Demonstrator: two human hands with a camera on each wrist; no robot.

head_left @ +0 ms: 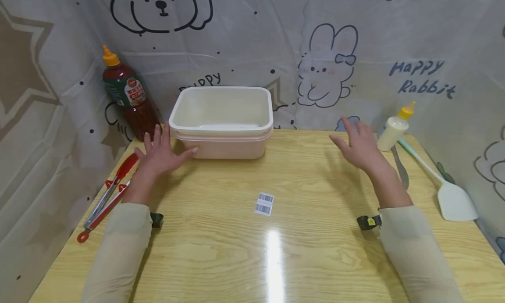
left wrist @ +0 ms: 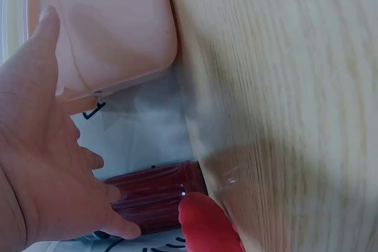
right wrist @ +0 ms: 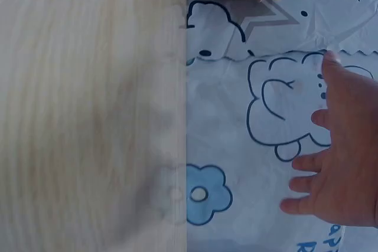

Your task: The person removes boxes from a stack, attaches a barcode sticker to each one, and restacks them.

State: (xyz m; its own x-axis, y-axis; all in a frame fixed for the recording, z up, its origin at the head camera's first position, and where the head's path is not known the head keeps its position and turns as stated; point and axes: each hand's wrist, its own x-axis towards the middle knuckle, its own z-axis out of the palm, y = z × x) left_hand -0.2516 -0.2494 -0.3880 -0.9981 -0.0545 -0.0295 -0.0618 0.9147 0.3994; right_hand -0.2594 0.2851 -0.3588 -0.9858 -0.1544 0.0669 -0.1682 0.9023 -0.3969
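Note:
My left hand (head_left: 158,157), fingers spread, is at the left end of a stack of rectangular bins: a white one (head_left: 221,131) nested in a pink one (head_left: 225,149). Its thumb lies in front of the pink bin's side in the left wrist view; I cannot tell whether they touch. Just beyond the fingertips stands a big red sauce bottle (head_left: 136,99) with an orange nozzle. Holding nothing, my right hand (head_left: 360,148) hovers with straight fingers over the back right of the table, left of a small cream-coloured squeeze bottle (head_left: 392,132) with a yellow cap.
Red-handled metal tongs (head_left: 106,202) lie along the left edge. On the right are a white spatula (head_left: 455,202) with a pale green handle and a grey knife-like utensil (head_left: 400,169). A barcode label (head_left: 264,204) is mid-table. Printed cloth (head_left: 244,44) hangs behind.

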